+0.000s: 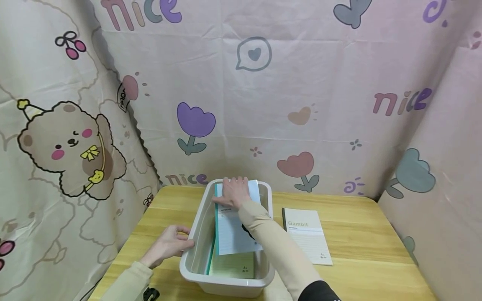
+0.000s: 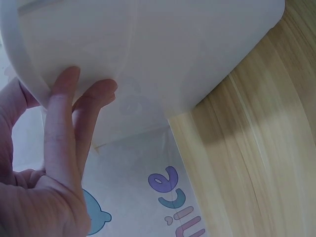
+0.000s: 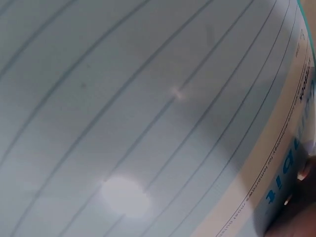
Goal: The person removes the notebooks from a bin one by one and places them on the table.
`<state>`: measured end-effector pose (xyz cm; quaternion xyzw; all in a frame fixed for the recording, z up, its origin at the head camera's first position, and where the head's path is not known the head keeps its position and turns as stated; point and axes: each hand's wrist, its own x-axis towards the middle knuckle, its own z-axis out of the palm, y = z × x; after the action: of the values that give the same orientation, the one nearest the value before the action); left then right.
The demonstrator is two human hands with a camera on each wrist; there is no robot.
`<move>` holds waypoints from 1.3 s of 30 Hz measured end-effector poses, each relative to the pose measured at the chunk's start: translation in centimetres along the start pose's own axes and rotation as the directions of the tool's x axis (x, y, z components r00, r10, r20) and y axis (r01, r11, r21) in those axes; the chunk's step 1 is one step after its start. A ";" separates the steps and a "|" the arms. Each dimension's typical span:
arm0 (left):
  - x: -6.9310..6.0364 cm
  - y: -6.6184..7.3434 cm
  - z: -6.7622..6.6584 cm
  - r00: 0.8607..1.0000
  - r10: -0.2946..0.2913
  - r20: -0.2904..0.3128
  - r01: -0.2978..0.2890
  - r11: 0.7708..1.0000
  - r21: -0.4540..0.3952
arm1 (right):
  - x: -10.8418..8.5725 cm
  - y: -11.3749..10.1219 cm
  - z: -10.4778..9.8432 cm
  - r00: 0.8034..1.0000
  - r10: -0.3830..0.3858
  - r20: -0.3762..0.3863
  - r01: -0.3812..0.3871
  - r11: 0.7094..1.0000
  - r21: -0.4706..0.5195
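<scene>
A white plastic bin (image 1: 190, 267) stands on the table, and my left hand (image 1: 168, 244) holds its left rim. The left wrist view shows fingers (image 2: 61, 123) of that hand against the bin's outer wall (image 2: 163, 54). Over the bin, my right hand (image 1: 236, 192) grips a light-blue notebook (image 1: 235, 234) near its top edge, with the thumb at the left edge. This notebook slants partly inside the bin; its lined cover (image 3: 148, 108) fills the right wrist view. Beneath it, a green notebook (image 1: 230, 267) lies in the bin, partly covered.
To the right of the bin, a white notebook (image 1: 306, 238) with a dark spine lies on the wooden table (image 1: 361, 251). A printed cloth (image 1: 324, 67) hangs behind the table and along both sides.
</scene>
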<state>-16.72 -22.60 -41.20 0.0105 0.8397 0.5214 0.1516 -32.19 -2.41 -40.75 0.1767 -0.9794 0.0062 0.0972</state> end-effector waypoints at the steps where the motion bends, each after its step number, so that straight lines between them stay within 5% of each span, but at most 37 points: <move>1: 0.0 0.0 0.0 1.000 -0.004 -0.003 0.004 1.000 0.001 | 0.1 0.0 -0.5 1.000 -0.004 0.001 0.004 1.000 -0.004; 20: 0.0 -0.2 -0.1 1.000 -0.002 -0.003 0.002 1.000 -0.006 | 0.4 2.9 -10.9 1.000 -0.010 -0.024 0.011 0.998 0.063; 30: 0.0 -0.3 -0.2 1.000 0.008 0.013 -0.008 1.000 -0.001 | -1.2 10.0 -12.7 0.999 0.003 -0.051 0.001 0.997 0.081; 39: 0.1 -0.3 -0.2 0.999 0.024 0.045 -0.024 1.000 -0.010 | -4.7 18.5 -11.0 0.999 0.025 -0.044 -0.022 0.997 0.071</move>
<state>-16.86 -22.90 -41.38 0.0314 0.8334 0.5268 0.1641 -32.27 17.06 -30.45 0.1681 -0.9782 0.0460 0.1125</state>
